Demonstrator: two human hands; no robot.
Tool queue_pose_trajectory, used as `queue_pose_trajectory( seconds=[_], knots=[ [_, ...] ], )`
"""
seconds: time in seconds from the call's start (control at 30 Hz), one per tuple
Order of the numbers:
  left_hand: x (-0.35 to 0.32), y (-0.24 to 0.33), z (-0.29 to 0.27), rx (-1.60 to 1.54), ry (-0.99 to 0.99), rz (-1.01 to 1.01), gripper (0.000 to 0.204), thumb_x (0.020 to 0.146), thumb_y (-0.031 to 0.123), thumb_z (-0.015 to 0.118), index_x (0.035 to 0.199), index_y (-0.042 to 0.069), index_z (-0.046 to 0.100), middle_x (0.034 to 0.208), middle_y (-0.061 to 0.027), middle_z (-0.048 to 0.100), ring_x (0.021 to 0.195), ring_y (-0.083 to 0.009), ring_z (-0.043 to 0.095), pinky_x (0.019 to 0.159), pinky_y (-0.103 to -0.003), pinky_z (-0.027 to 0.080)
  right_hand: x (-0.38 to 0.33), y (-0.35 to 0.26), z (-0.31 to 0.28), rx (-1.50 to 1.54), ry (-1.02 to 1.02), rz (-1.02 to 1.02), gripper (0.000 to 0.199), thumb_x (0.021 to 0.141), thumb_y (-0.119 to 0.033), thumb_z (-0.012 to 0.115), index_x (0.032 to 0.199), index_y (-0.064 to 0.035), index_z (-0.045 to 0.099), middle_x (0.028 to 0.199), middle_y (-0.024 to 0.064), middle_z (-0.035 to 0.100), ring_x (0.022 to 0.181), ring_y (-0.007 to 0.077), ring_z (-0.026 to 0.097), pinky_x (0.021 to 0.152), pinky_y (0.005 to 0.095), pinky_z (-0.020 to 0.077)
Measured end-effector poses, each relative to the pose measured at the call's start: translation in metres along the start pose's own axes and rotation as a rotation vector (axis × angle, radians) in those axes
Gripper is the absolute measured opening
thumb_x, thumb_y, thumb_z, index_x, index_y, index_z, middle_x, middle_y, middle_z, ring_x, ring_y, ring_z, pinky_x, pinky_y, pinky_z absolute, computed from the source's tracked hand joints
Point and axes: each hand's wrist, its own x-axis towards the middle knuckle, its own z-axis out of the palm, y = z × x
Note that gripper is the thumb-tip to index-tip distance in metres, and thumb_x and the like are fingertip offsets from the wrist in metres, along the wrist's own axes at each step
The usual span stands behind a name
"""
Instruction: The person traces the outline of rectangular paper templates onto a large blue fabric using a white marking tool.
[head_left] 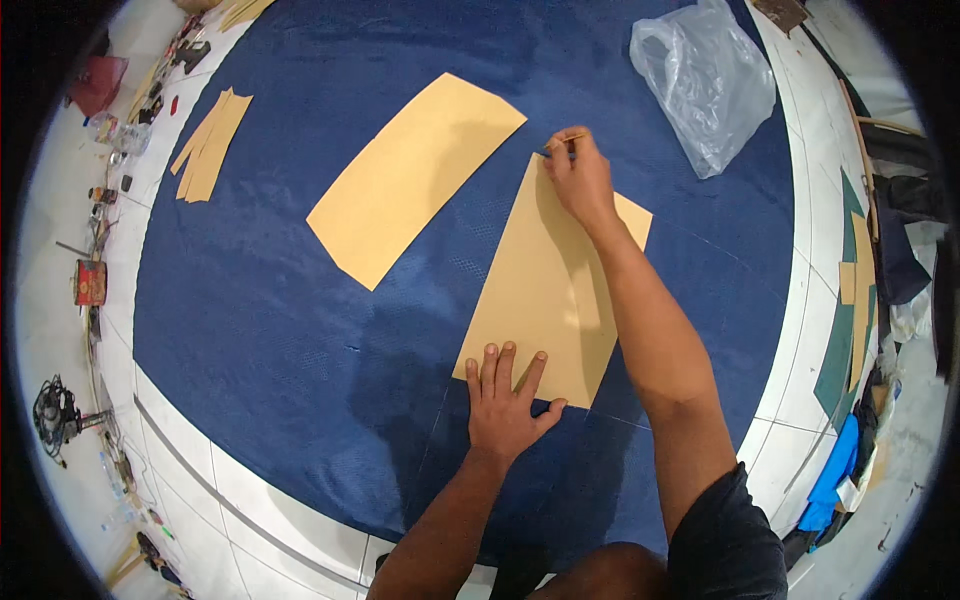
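A tan card pattern piece lies slantwise on dark blue cloth. My left hand presses flat on its near end with fingers spread, the thumb reaching past the lower edge. At the card's far left corner, my right hand pinches a thin pencil, its tip close to that corner. My right forearm crosses over the card's right side and covers part of it. Left of this card, a second tan card piece with cut corners rests on the cloth, untouched.
Narrow tan card strips lie at the far left of the cloth. A crumpled clear plastic bag sits at the far right. White floor tiles border the cloth. A green board with tan strips stands beyond the right edge.
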Motion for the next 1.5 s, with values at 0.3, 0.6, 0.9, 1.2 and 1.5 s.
queue_pose_trajectory(
  seconds=[0.3, 0.6, 0.9, 1.2, 1.5],
  knots=[
    [-0.001, -0.001, 0.003, 0.017, 0.051, 0.008, 0.074, 0.081, 0.059, 0.075, 0.141, 0.020, 0.058, 0.146, -0.0242, 0.041, 0.146, -0.0439, 0.029, 0.118, -0.068, 0.020, -0.003, -0.006, 0.000, -0.115, -0.015, -0.056, 0.016, 0.098, -0.017, 0.059, 0.105, -0.0026, 0.060, 0.090, 0.0197, 0.072, 0.086, 0.0421, 0.070, 0.077, 0.0504, 0.0533],
    [-0.002, -0.001, 0.005, 0.006, 0.090, 0.029, 0.072, 0.080, 0.058, 0.075, 0.139, 0.019, 0.060, 0.147, -0.0240, 0.040, 0.146, -0.0448, 0.028, 0.115, -0.071, 0.022, -0.007, -0.002, -0.003, -0.226, -0.039, -0.100, 0.015, 0.098, -0.017, 0.058, 0.104, -0.0031, 0.060, 0.093, 0.0229, 0.070, 0.088, 0.0434, 0.068, 0.077, 0.0513, 0.0530],
    [-0.001, 0.000, -0.001, 0.011, 0.030, 0.006, 0.074, 0.081, 0.060, 0.073, 0.141, 0.018, 0.058, 0.148, -0.0245, 0.039, 0.146, -0.0458, 0.028, 0.116, -0.070, 0.021, -0.042, 0.008, -0.065, -0.283, 0.091, -0.016, 0.015, 0.095, -0.014, 0.058, 0.103, -0.0023, 0.062, 0.090, 0.0236, 0.070, 0.086, 0.0440, 0.069, 0.075, 0.0498, 0.0535],
    [-0.003, -0.003, 0.006, 0.054, 0.071, 0.040, 0.076, 0.082, 0.061, 0.072, 0.143, 0.019, 0.055, 0.151, -0.0237, 0.031, 0.149, -0.0444, 0.021, 0.119, -0.068, 0.017, -0.052, 0.028, -0.084, -0.253, 0.134, 0.049, 0.017, 0.095, -0.016, 0.058, 0.103, -0.0017, 0.062, 0.091, 0.0234, 0.071, 0.086, 0.0442, 0.070, 0.077, 0.0494, 0.0546],
    [-0.002, -0.006, 0.009, 0.055, 0.136, 0.077, 0.077, 0.081, 0.058, 0.075, 0.142, 0.016, 0.056, 0.150, -0.0230, 0.032, 0.148, -0.0443, 0.023, 0.119, -0.067, 0.018, -0.059, 0.041, -0.103, -0.242, 0.113, 0.191, 0.020, 0.097, -0.019, 0.057, 0.105, -0.0016, 0.061, 0.091, 0.0215, 0.072, 0.085, 0.0404, 0.071, 0.076, 0.0465, 0.0553]
  ],
)
